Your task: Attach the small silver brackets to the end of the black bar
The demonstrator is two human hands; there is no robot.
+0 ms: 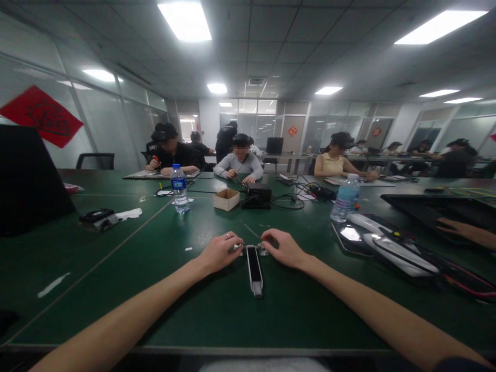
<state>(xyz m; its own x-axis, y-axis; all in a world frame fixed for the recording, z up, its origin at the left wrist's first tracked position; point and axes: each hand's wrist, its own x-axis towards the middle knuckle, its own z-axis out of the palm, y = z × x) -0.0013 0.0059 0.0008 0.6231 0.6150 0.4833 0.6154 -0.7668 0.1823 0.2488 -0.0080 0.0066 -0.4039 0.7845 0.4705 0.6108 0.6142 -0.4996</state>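
A long narrow black and silver device point(254, 269) lies on the green table point(163, 289), pointing away from me. My left hand point(220, 251) rests at its far end on the left side, fingers curled and pinched on a small silver part there. My right hand point(283, 248) mirrors it on the right side, fingers curled on another small silver part. What the fingertips grip is too small to name.
Two water bottles point(180, 188) point(344, 198), a small cardboard box point(227, 199), a black unit with cables point(257, 196) stand further back. White devices on dark trays point(387, 245) lie right, with another person's hand point(465, 231). A black laptop point(27, 181) stands left. Several people sit across.
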